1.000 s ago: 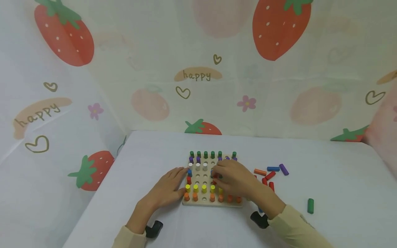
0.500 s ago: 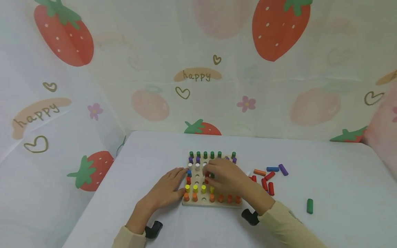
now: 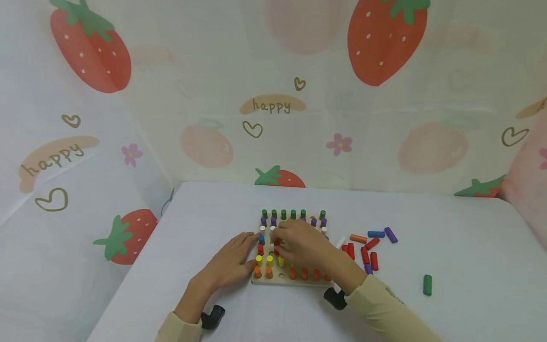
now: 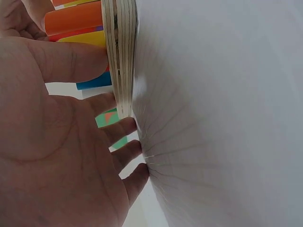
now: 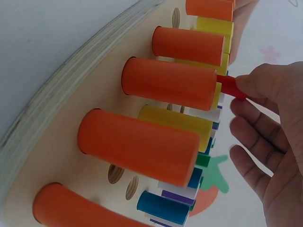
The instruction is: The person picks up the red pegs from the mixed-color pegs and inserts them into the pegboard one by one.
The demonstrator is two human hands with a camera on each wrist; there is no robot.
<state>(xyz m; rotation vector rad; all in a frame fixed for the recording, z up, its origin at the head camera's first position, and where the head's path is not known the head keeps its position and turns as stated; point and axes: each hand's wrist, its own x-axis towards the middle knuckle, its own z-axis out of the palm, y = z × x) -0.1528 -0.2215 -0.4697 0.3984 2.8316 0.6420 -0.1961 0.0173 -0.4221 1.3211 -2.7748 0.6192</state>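
Observation:
A wooden pegboard (image 3: 273, 281) stands on the white table, with rows of green, purple, white, blue, red, yellow and orange pegs upright in its holes. My right hand (image 3: 301, 244) is over the middle of the board, left of centre. In the right wrist view it pinches a red peg (image 5: 231, 87) between thumb and fingers; orange pegs (image 5: 137, 146) in front hide its lower end. At the board's left edge rests my left hand (image 3: 231, 259), thumb and fingers extended. In the left wrist view, its thumb (image 4: 75, 61) touches the board's side.
Loose pegs lie right of the board: several red pegs (image 3: 364, 255), an orange peg (image 3: 358, 238), a blue peg (image 3: 376, 234) and a purple peg (image 3: 391, 234). Farther right lies a lone green peg (image 3: 427, 285). A strawberry-print curtain (image 3: 273, 142) hangs behind the table.
My right hand has moved left across the board with the red peg, uncovering pegs on the board's right side. The left hand stays at the left edge.

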